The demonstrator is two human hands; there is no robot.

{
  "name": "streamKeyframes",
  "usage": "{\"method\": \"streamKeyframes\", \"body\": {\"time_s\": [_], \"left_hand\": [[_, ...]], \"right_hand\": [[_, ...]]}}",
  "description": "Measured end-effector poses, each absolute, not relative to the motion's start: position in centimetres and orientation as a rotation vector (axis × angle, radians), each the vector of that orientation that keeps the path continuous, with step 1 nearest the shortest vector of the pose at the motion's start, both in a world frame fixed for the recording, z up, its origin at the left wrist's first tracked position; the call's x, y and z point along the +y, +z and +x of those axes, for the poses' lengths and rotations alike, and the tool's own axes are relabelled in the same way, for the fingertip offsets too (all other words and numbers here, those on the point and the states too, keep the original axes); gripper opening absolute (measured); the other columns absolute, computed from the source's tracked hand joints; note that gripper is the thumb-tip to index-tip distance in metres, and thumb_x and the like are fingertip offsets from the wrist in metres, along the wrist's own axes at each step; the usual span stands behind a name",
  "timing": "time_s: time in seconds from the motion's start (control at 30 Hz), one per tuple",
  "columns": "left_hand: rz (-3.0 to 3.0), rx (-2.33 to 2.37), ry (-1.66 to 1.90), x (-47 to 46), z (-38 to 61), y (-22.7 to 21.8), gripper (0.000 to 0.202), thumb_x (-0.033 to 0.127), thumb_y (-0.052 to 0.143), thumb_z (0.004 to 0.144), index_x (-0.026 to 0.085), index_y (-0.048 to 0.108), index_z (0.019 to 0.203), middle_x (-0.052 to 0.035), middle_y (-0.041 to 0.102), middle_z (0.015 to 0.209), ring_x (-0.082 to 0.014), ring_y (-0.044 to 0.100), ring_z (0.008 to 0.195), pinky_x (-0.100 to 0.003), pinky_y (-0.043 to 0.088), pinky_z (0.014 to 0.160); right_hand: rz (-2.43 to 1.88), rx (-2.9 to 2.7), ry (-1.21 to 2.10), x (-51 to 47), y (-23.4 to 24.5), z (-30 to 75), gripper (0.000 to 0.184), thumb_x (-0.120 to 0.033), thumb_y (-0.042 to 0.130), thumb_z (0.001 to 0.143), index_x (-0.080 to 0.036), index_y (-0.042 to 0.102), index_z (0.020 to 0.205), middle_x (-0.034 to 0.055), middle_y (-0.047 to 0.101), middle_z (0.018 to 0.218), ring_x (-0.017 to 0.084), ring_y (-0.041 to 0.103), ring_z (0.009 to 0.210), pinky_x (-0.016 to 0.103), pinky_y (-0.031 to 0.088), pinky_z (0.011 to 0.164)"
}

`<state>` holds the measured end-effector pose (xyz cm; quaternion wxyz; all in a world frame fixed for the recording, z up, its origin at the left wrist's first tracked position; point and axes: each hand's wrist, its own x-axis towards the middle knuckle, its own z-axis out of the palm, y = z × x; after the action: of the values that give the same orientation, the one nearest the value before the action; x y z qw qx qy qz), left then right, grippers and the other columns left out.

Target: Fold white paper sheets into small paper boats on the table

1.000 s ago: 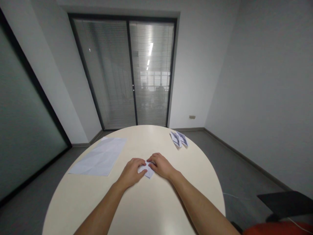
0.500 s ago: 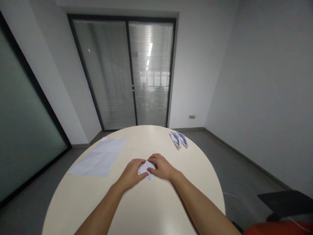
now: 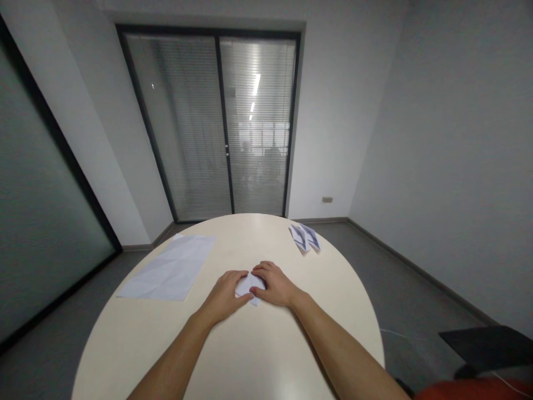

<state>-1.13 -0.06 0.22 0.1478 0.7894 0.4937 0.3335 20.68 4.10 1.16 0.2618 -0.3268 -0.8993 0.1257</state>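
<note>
A small folded piece of white paper (image 3: 245, 285) lies on the round cream table (image 3: 250, 344), between my hands. My left hand (image 3: 228, 291) grips its left side, thumb along the near edge and fingers at the far edge. From the right, my right hand (image 3: 275, 283) curls over the same paper, with its thumb pressing on top and its fingertips at the far corner. Both hands are closed on the paper and partly cover it. A corner of it pokes out toward me below the thumbs.
A large creased sheet of white paper (image 3: 172, 266) lies on the table's left side. Folded paper pieces with dark printing (image 3: 305, 238) sit near the far right edge. A black and red chair (image 3: 491, 347) stands at lower right. Beyond the table is a glass door with blinds (image 3: 187, 133).
My hands stay almost in place on the folded paper. The paper's visible part looks nearly the same.
</note>
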Motion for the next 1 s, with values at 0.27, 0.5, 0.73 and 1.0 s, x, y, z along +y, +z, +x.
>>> {"method": "streamKeyframes", "body": {"time_s": [0.27,0.5,0.73,1.0], "left_hand": [[2.293,1.406,0.964,-0.01,-1.2,0.03,0.05,0.029,0.076,0.078,0.022,0.064,0.125,-0.0103,0.068,0.125,-0.0279,0.062,0.117,-0.046,0.047,0.105],[2.283,1.415,0.951,-0.04,-1.22,0.15,0.05,0.03,0.077,0.077,0.021,0.064,0.125,-0.0106,0.068,0.125,-0.0281,0.061,0.117,-0.046,0.047,0.106],[2.301,1.377,0.988,0.02,-1.31,-0.2,0.051,0.03,0.077,0.077,0.023,0.063,0.125,-0.01,0.068,0.125,-0.0281,0.061,0.117,-0.046,0.047,0.105],[2.286,1.4,0.959,-0.04,-1.23,0.15,0.053,0.028,0.078,0.077,0.021,0.062,0.126,-0.0106,0.067,0.127,-0.0288,0.06,0.12,-0.047,0.046,0.107]], "right_hand": [[-0.918,-2.416,0.326,4.03,1.29,20.51,0.04,-0.042,0.076,0.08,-0.019,0.071,0.113,0.0105,0.069,0.114,0.029,0.056,0.114,0.044,0.041,0.103],[-0.884,-2.388,0.407,4.01,1.35,20.48,0.04,-0.035,0.078,0.078,-0.018,0.069,0.113,0.0106,0.068,0.113,0.028,0.058,0.112,0.042,0.042,0.102],[-0.883,-2.355,0.501,4.11,0.91,20.46,0.044,-0.032,0.077,0.077,-0.018,0.066,0.118,0.0116,0.068,0.118,0.028,0.06,0.113,0.041,0.044,0.1],[-0.926,-2.337,0.526,4.04,1.22,20.51,0.046,-0.032,0.077,0.078,-0.018,0.067,0.12,0.0104,0.071,0.113,0.027,0.062,0.108,0.039,0.046,0.098]]}}
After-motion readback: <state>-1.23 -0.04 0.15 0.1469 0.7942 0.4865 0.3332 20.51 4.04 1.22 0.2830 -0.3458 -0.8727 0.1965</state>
